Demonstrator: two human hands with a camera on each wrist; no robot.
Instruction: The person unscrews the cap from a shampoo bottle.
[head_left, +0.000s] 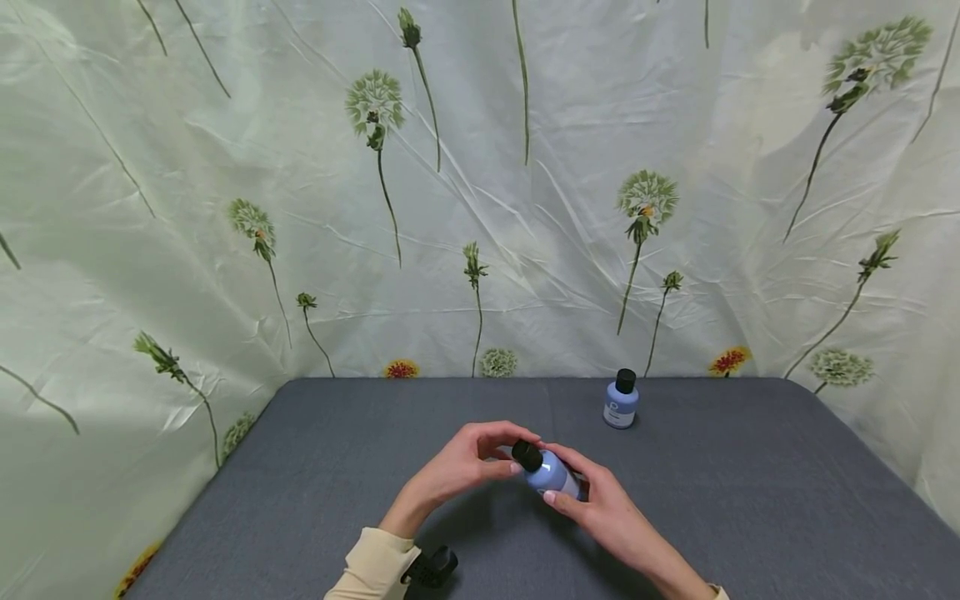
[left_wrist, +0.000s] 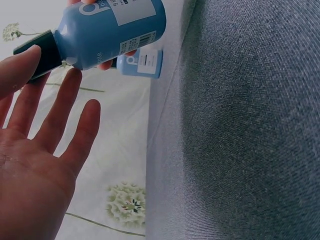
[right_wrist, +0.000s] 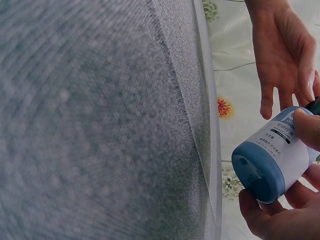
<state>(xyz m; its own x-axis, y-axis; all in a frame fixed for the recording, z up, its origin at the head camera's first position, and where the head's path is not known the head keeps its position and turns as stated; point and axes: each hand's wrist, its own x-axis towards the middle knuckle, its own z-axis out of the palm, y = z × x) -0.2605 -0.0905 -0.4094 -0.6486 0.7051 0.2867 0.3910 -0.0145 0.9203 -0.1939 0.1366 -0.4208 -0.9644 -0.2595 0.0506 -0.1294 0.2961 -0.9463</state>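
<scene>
Fingers of your right hand (head_left: pixel 609 508) grip the tilted blue bottle (head_left: pixel 551 473) above the surface (head_left: pixel 337 450) — those of your left hand (head_left: pixel 465 462) pinch its black cap (head_left: pixel 527 456); you seem to be handling the cap, so the next move likely calls for a steady right-hand grip

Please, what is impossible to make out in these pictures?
Head view: small print on the standing bottle, too small.
Head view: right sleeve, mostly cut off by the bottom edge.
Right wrist view: black cap of the held bottle, partly cut off by the right edge.
</scene>
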